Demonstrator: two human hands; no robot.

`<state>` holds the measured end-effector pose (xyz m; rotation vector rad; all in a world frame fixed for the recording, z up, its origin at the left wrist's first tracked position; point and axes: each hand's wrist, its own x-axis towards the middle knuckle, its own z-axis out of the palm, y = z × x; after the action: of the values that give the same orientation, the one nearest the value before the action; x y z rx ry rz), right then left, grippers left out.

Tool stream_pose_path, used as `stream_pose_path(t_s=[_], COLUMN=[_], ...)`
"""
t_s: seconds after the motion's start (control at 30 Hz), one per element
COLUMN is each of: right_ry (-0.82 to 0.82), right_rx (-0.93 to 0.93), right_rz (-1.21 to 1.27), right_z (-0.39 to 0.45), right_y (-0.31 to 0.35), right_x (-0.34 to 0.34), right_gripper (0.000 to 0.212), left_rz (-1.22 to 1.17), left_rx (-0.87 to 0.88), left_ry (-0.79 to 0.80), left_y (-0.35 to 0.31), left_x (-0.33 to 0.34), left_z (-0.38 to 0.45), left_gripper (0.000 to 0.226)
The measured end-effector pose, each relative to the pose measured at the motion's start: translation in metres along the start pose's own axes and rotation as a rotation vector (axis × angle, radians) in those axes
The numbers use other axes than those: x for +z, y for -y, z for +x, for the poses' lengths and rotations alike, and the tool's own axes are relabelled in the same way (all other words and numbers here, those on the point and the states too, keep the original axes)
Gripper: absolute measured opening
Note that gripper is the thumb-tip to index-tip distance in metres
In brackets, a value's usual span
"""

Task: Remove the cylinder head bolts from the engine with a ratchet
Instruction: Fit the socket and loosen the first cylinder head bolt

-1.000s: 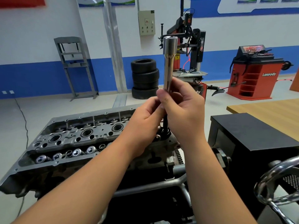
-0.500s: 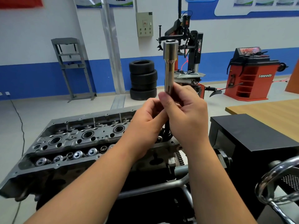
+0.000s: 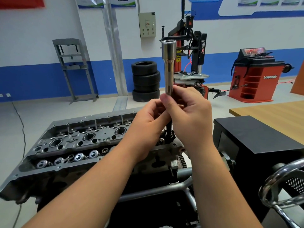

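Grey floor [image 3: 41,112] under engine [image 3: 74,145], stacked tyres [image 3: 145,81], grey rack [image 3: 74,68], red balancer [image 3: 253,74].

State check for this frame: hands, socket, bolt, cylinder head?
left hand: curled on the tool below the socket.
right hand: grips the socket's base.
socket: upright, opening upward.
bolt: dark, hanging below the hands.
cylinder head: uncovered, valve springs exposed.

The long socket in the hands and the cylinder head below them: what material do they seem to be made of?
Long socket: polished, probably chrome-plated steel; its surface mirrors the room. Cylinder head: dull grey cast metal, likely aluminium; matte and slightly rough. The right hand grips the socket's lower end.
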<state>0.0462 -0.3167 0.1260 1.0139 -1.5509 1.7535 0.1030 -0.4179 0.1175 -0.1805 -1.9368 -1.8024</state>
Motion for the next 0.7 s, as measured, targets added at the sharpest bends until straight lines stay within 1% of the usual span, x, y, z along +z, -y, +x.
stream_pose_path(t_s=[0.07,0.17,0.23,0.37,0.43,0.5,0.53,0.6,0.7], right_ry=[0.001,0.053,0.08,0.091,0.047,-0.005,-0.001,0.056,0.151], right_rx=[-0.027,0.044,0.077,0.105,0.107,0.067,0.055,0.056,0.12], right_rz=[-0.013,0.043,0.055,0.089,0.059,-0.003,-0.008,-0.018,-0.022], right_z=[0.0001,0.0007,0.0013,0.0015,0.0003,-0.0011,-0.0015,-0.0007,0.0009], right_y=[-0.0008,-0.0034,-0.0045,-0.0014,0.0005,0.0008,0.0015,0.0023,0.0009], right_x=[-0.0003,-0.0029,-0.0044,-0.0026,0.001,0.0033,0.0032,0.0005,-0.0042], right_gripper=[0.026,0.035,0.037,0.03,0.024,0.02,0.022,0.032,0.045], left_rz=[-0.005,0.032,0.038,0.02,0.054,0.056,0.041,-0.009,-0.046], left_rx=[-0.003,-0.017,-0.013,0.027,0.045,0.048,0.047,0.04,0.045], left_ry=[0.004,0.019,0.023,0.005,-0.009,-0.017,-0.012,0.016,0.042], left_y=[0.0002,-0.0007,-0.0008,-0.0006,0.0013,0.0021,0.002,0.0008,-0.0003], left_x=[-0.001,-0.0021,-0.0017,-0.0009,-0.0012,-0.0022,-0.0024,-0.0023,-0.0011], left_z=[0.0,-0.0002,-0.0002,-0.0003,-0.0003,-0.0006,-0.0006,-0.0006,-0.0012], left_gripper=[0.023,0.027,0.027,0.022,0.02,0.02,0.023,0.025,0.026])
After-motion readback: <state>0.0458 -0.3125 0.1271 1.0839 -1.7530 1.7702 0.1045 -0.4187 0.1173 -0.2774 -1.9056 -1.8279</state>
